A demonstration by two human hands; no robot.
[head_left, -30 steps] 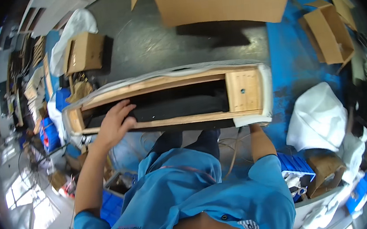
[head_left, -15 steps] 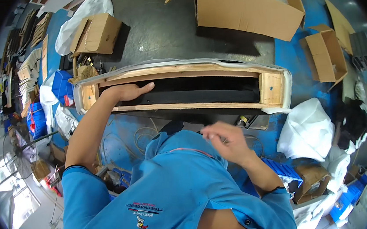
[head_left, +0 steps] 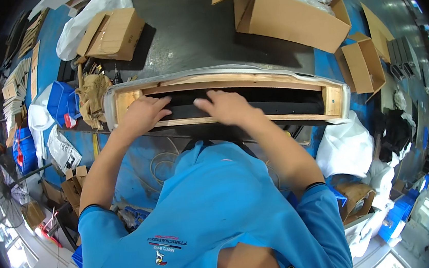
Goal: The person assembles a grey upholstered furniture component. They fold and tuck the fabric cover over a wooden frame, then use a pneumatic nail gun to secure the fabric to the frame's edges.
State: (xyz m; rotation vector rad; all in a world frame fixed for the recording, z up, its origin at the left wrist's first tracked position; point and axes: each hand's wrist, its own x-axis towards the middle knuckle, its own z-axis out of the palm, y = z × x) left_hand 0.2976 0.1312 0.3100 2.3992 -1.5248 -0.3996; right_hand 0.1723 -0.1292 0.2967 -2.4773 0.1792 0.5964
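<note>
Because the padded wooden frame lay at the near edge of the dark worktable, I feared a strong pull could slide it off, while the left hand and right hand reached into it, fingers half spread, their hold impossible to tell.

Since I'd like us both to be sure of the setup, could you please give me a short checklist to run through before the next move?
1. Wooden frame opening faces up: ok.
2. Left hand and right hand both at the opening: ok.
3. Hands free of tools: ok, none visible.
4. Black lining smooth throughout: cannot tell, hands hide part of it.
5. Frame's left end well apart from clutter: not ok, a crumpled brown bundle sits close beside it.
6. Large cardboard box apart from the frame: ok.
</note>
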